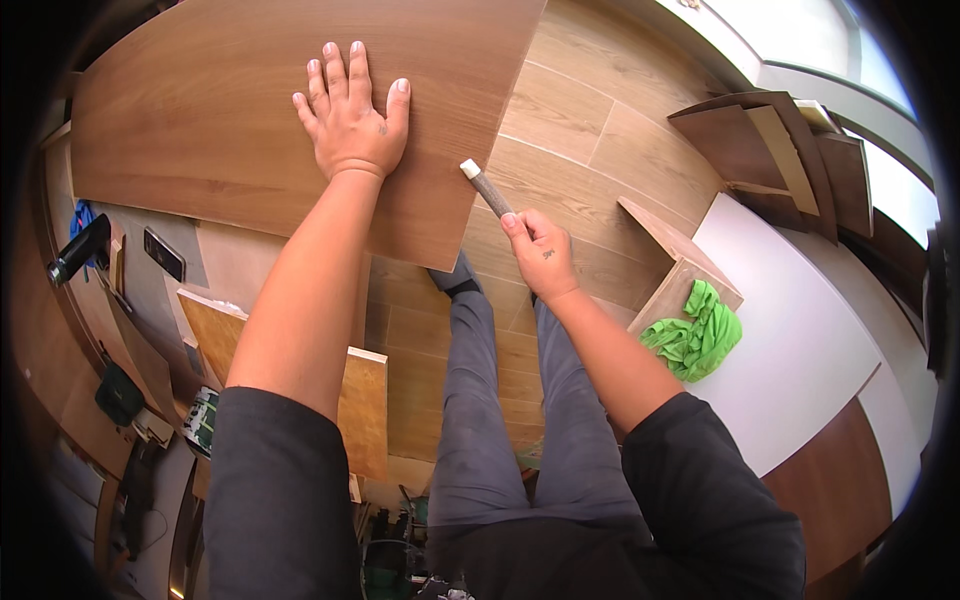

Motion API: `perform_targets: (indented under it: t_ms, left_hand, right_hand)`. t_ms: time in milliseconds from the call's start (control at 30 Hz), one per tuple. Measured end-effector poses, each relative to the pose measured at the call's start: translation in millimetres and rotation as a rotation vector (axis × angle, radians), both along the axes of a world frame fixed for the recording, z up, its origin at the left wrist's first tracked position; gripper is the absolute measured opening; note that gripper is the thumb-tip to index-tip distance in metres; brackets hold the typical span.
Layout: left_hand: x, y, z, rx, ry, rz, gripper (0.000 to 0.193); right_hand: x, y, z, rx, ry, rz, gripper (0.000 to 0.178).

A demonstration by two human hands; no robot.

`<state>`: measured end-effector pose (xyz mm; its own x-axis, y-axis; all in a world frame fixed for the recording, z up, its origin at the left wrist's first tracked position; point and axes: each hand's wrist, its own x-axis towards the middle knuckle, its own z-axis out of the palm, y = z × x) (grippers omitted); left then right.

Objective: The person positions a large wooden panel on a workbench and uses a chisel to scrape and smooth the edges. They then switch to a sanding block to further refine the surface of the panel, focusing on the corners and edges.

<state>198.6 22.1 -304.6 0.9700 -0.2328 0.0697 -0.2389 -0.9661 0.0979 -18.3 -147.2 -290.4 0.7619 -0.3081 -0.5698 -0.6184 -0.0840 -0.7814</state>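
Brown panel [220, 120] under left hand [358, 135], plank floor [565, 120], white board [790, 330]

Beyond the left fingers [358, 72], I see the brown board [220, 120] cut off by my view's top; the right fingers [516, 232] hide the stick [487, 192]'s near end.

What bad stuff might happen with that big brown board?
The wood-grain panel might slide if bumped, since the left hand just lies flat on it. The panel's corner hides part of the left foot, so a step might knock it. The white-tipped stick in the right hand is close to the panel's edge and might scuff it.
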Motion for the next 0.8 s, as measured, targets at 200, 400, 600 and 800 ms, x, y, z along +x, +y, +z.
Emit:
perform_targets:
  t_ms: [200,400,600,800]
  left_hand:
    - [2.0,-2.5,0.1,0.0,-0.017,-0.012,0.071]
    - [1.6,2.2,0.4,-0.018,0.042,-0.004,0.074]
    - [3.6,1.7,-1.6,-0.011,0.027,-0.014,0.074]
    - [0.1,1.5,-0.3,-0.03,0.03,-0.015,0.072]
  right_hand:
    - [69.8,-10.8,-16.2,0.074,-0.063,-0.052,0.04]
    - [16.0,-1.9,-4.9,0.003,-0.055,-0.013,0.039]
    - [92.3,-19.0,-8.3,0.008,-0.062,-0.049,0.042]
    - [24.7,-8.8,1.4,-0.073,-0.032,0.018,0.044]
